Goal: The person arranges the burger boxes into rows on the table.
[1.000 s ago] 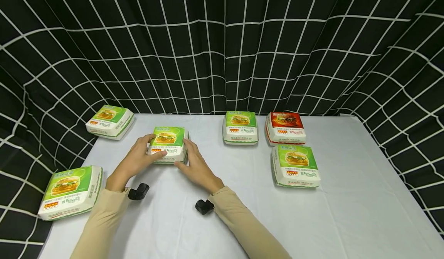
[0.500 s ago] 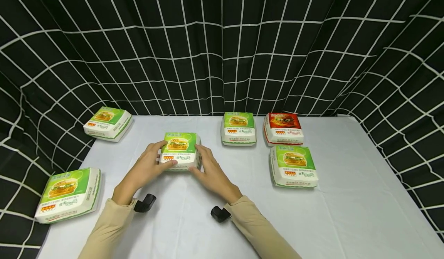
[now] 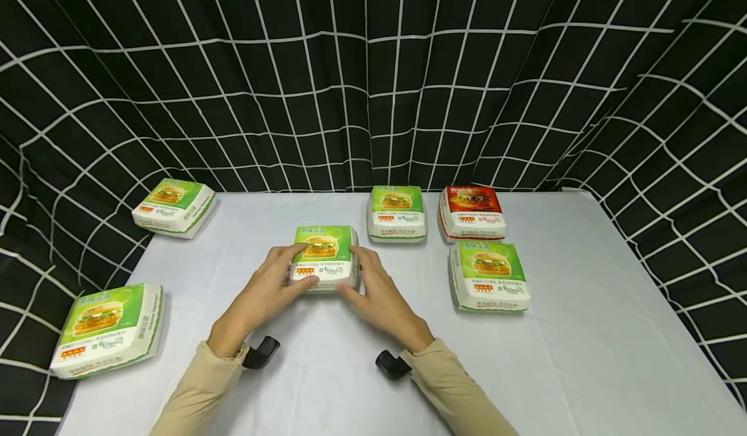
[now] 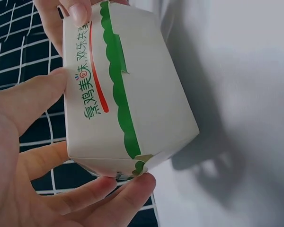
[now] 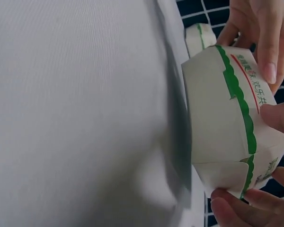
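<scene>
Okay, so this person's left hand (image 3: 265, 295) and right hand (image 3: 382, 293) are both gripping one burger box (image 3: 322, 257), fingers along its sides, thumbs on the near face. It's slightly on the 9 o'clock side of the white table's (image 3: 589, 319) middle; can't tell if its base is touching down. Using that box as clock centre, with 12 toward the black grid curtain (image 3: 385, 72): back green box (image 3: 397, 214) near 2, red box (image 3: 471, 214) just past 2, side green box (image 3: 489, 277) at 3, near-corner green box (image 3: 107, 332) between 8 and 9, far-corner green box (image 3: 174, 209) around 10.
</scene>
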{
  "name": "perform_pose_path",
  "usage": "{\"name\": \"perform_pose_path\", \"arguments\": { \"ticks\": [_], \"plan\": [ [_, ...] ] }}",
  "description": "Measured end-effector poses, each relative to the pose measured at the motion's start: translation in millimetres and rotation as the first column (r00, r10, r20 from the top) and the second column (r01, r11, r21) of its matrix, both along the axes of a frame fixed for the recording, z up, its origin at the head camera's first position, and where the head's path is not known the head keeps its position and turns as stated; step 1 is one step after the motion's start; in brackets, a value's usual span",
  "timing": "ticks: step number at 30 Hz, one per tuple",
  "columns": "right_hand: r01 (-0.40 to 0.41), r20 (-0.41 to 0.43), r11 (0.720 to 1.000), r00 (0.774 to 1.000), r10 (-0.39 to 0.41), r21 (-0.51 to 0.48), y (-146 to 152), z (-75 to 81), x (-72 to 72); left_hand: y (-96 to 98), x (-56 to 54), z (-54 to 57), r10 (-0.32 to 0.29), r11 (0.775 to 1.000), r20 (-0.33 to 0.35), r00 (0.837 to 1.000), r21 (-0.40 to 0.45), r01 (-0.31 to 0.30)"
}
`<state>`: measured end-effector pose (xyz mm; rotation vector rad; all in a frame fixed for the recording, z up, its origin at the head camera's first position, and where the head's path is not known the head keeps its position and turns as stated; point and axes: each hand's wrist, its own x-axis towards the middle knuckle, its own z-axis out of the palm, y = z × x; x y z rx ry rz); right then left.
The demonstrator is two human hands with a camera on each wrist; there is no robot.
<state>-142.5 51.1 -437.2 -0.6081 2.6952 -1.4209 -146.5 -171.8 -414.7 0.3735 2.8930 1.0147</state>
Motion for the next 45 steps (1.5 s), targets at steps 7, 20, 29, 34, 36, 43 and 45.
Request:
{"name": "perform_pose_path", "arguments": {
  "ticks": [7,20,29,34,36,43,45],
  "plan": [
    [0.027,0.006,1.000,1.000,-0.027,0.006,18,1.5,4.6,14.8,2.9,0.8,-0.027,1.000,-0.008,1.000,0.007,0.027],
    [-0.031,0.126,0.989,0.992,0.013,0.142,57,23.2,4.9,39.9,12.2,-0.3,-0.110,0.993,-0.038,0.993,0.039,0.112],
    [-0.052,0.185,0.968,0.983,0.005,0.246,77,34.1,6.3,56.2,16.6,-6.1,-0.148,0.987,-0.027,0.989,0.058,0.149],
    [-0.056,0.205,0.964,0.979,0.001,0.260,85,35.7,6.8,65.4,17.3,-12.5,-0.160,0.984,-0.011,0.987,0.073,0.161],
    [-0.053,0.199,0.961,0.980,-0.002,0.271,87,36.8,7.1,68.5,17.6,-14.0,-0.161,0.984,-0.014,0.987,0.080,0.162],
    [-0.021,0.184,0.957,0.982,-0.034,0.288,95,40.6,8.3,79.3,18.2,-15.3,-0.182,0.978,-0.027,0.983,0.100,0.184],
    [-0.017,0.179,0.956,0.983,-0.038,0.294,98,41.3,8.0,82.3,18.3,-15.5,-0.191,0.976,-0.029,0.981,0.102,0.193]
  ]
}}
